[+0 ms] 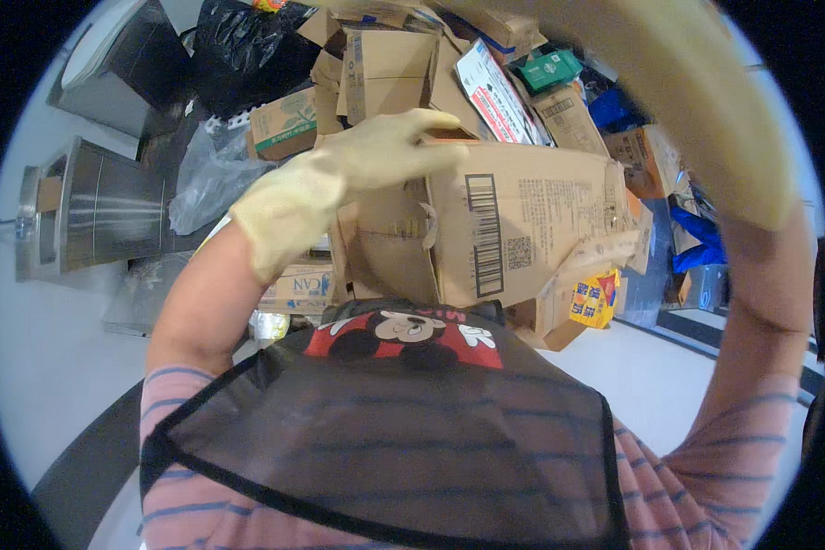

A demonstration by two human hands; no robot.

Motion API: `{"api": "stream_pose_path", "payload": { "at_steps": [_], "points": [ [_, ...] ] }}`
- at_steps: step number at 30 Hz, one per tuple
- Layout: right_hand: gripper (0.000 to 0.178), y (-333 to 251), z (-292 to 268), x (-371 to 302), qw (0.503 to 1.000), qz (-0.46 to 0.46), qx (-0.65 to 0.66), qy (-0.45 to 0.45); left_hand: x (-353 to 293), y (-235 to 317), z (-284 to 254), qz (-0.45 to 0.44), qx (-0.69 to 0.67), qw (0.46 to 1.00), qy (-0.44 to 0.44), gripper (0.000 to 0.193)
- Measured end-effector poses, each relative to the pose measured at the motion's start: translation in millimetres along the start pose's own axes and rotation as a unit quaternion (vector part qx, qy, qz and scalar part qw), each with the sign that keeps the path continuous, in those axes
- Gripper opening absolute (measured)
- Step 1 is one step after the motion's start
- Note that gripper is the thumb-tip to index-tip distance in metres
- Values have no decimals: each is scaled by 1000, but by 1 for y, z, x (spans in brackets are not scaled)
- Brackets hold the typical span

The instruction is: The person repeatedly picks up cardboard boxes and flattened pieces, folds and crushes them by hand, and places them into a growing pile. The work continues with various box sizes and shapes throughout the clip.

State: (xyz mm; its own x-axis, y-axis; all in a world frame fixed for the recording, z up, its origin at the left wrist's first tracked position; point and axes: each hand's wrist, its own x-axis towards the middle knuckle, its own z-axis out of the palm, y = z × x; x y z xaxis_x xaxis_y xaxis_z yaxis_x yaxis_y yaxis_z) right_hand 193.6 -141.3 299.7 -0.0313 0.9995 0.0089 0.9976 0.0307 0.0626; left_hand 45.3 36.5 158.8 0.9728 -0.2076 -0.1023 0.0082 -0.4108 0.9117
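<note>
One flattened cardboard box (pixel 513 229) was clasped at its upper edge by the gloved left hand (pixel 376 156), grip curled over it. The right hand (pixel 697 101) was raised beside it, its grip indiscernible. Many more boxes (pixel 385 73) were piled behind.

The pale floor (pixel 37 367) is carrying everything here. A heap of flattened and crumpled cardboard boxes (pixel 385 69) is lying on it, piled against one another. Black plastic bags (pixel 247 50) and a clear plastic bag (pixel 206 174) are sitting at the heap's left edge, just beside two steel bins (pixel 101 206). Blue bags (pixel 697 238) are lying at its right.
</note>
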Motion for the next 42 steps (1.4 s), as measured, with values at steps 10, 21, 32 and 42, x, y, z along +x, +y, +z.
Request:
{"api": "stream_pose_path", "payload": {
  "at_steps": [10, 21, 32, 42],
  "points": [
    [80, -78, 140, -42, 928, 344, 130, 55, -61, 56, 65, -197, 238, 951, 10, 90],
    [44, -82, 159, -26, 899, 402, 97, 147, -73, -105, 93, -315, -374, 856, 167, 54],
    [77, 52, 146, -158, 744, 571, 334, 94, -427, -238, -52, -440, -391, 640, 494, 69],
    [122, 15, 93, -113, 909, 338, 230, -84, -193, -144, -63, -270, 492, 809, 174, 75]
  ]
}}
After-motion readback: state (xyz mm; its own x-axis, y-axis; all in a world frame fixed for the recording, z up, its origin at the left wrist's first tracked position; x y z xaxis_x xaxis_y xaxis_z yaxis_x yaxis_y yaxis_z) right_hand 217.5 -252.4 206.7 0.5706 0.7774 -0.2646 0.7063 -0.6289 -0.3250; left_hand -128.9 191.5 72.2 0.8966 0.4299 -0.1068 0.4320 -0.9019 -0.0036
